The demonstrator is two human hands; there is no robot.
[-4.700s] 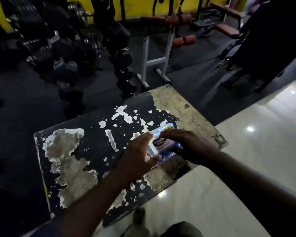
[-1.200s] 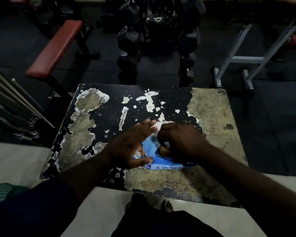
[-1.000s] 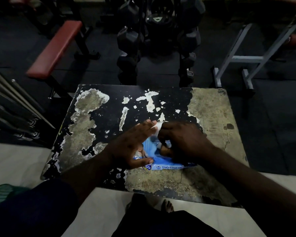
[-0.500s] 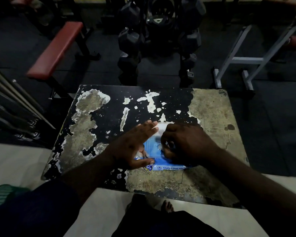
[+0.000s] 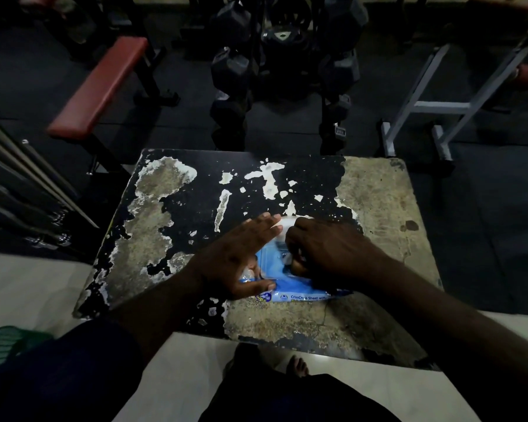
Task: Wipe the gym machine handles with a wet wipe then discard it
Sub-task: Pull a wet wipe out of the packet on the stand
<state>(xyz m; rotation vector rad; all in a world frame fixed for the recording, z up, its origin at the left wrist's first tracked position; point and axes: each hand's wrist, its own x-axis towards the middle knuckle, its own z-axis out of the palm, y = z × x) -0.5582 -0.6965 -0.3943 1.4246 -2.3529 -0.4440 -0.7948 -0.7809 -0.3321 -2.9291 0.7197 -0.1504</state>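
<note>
One blue wipe pack (image 5: 296, 289) lies flat on the worn surface (image 5: 378, 208), near its middle and towards the near edge, with a line of print along its near side. Two bare hands are on it. The left hand (image 5: 241, 263) lies flat over the pack's left end, its grip apart: fingers straight and together, thumb stretched along the near edge, pressing the pack down. The right hand (image 5: 326, 254) has its grip drawn together on the top of the pack, fingers curled and pinching at its middle; just what they pinch is hidden. One pale strip (image 5: 288, 223) shows at the pack's far end, between the two hands, and I cannot tell whether it is a flap or a wipe, so the contents stay unseen. Beyond the surface stand one red padded bench (image 5: 101, 86), one rack of dark dumbbells (image 5: 287, 56) too dim to count, and one white metal frame (image 5: 424, 105). Several steel bars (image 5: 28, 178) slant at the left. One bare foot (image 5: 297, 365) shows below.
</note>
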